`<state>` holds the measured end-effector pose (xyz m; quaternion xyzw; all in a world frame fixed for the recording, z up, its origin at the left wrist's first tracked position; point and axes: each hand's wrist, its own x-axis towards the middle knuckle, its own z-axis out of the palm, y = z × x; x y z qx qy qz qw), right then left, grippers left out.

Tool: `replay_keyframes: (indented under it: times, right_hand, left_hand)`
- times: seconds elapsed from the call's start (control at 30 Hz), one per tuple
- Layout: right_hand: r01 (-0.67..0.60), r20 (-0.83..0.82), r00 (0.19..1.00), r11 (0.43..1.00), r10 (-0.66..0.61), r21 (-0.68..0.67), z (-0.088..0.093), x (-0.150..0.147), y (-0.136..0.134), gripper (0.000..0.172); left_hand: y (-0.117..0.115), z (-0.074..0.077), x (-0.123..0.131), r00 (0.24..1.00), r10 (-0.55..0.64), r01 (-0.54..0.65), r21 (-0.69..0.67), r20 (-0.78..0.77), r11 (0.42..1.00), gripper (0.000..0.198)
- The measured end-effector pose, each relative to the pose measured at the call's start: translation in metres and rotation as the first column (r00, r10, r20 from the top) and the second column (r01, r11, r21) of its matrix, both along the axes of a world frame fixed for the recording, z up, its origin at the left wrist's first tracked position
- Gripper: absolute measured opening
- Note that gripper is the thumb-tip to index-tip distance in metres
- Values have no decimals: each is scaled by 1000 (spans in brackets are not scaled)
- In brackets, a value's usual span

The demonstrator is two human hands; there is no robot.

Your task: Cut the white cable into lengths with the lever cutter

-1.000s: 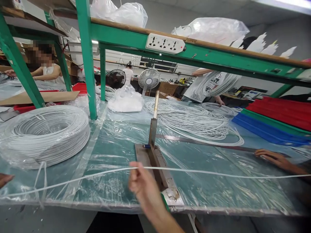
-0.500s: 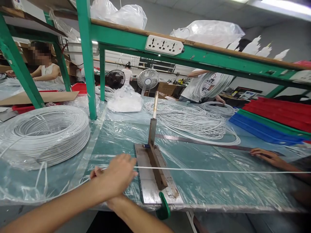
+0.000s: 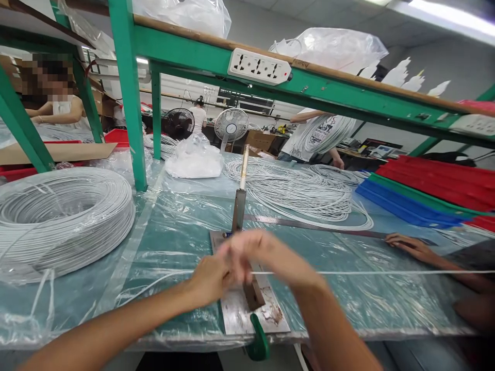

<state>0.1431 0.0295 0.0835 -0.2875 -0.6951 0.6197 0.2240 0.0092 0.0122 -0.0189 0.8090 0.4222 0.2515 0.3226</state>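
Note:
A thin white cable [image 3: 371, 272] runs level across the bench. My left hand [image 3: 212, 278] is closed around it just left of a lever cutter with a metal base plate [image 3: 235, 314]. Over the cutter, my right hand [image 3: 257, 252] is smeared by motion and close to my left fingers; whether it touches the cable I cannot make out. The cutter's upright lever [image 3: 239, 206] rises behind my hands, and its brown bar [image 3: 253, 294] shows below them. At the bench edge sits a green clamp handle [image 3: 258, 337].
A wrapped cable coil [image 3: 93, 221] lies left, loose coils [image 3: 301, 190] behind. Another person's hand [image 3: 410, 246] rests by the steel ruler [image 3: 348, 230]. Stacked trays [image 3: 410, 201] stand right. A green shelf frame [image 3: 174, 54] with a power strip [image 3: 259, 67] crosses overhead.
My right hand has moved from under my left forearm, up and right, over the cutter. My left hand has shifted slightly right and down. The view has turned a little.

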Motion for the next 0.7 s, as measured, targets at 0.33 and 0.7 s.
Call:
replay_keyframes:
  times: [0.33,0.7]
  right_hand:
    - [741,20,669,665,-743,-97,24,26,193,35]
    - [700,-50,680,668,-731,-251,46,29,176,57]
  left_hand:
    - [4,-9,10,999,-49,48,-217,2,975,20]
    - [16,-13,23,990,73,-30,-330,120,944,36]
